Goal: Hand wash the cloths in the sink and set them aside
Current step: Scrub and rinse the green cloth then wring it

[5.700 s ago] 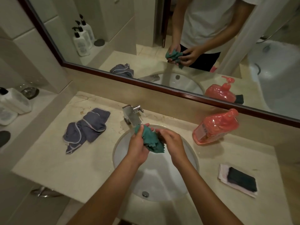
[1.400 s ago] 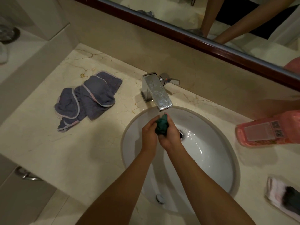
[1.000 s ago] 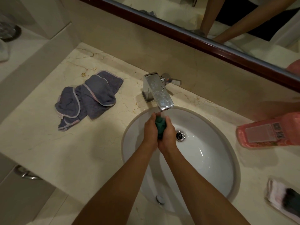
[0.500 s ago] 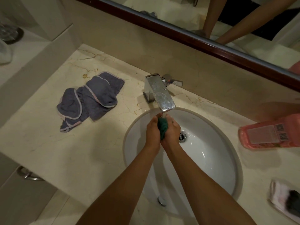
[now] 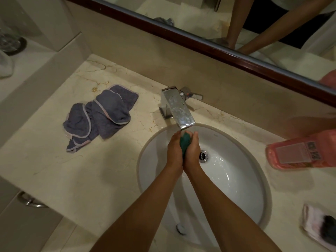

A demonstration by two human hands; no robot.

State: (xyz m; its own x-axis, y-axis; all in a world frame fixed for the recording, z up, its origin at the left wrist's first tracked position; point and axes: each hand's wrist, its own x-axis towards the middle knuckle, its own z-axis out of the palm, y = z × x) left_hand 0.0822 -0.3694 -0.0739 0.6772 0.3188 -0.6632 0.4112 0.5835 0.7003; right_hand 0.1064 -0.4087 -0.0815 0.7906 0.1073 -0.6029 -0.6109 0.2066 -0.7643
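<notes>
A small green cloth (image 5: 185, 143) is bunched between my two palms over the white oval sink (image 5: 241, 180), just under the spout of the chrome faucet (image 5: 177, 108). My left hand (image 5: 174, 151) and my right hand (image 5: 192, 153) press together around it, fingers curled, so only a strip of green shows. Two grey cloths with pale trim (image 5: 100, 115) lie crumpled on the marble counter (image 5: 72, 175) to the left of the sink. A dark cloth on a white one (image 5: 320, 228) lies at the right edge.
A pink soap bottle (image 5: 301, 153) lies on its side right of the sink. The mirror (image 5: 218, 24) with its dark wooden frame runs along the back wall. A raised ledge with a glass (image 5: 11, 42) stands at far left. A cabinet handle (image 5: 31, 200) sits below the counter edge.
My hands went from holding the spread cloth above the basin to squeezing it bunched under the spout. In the last second they have stayed clasped there.
</notes>
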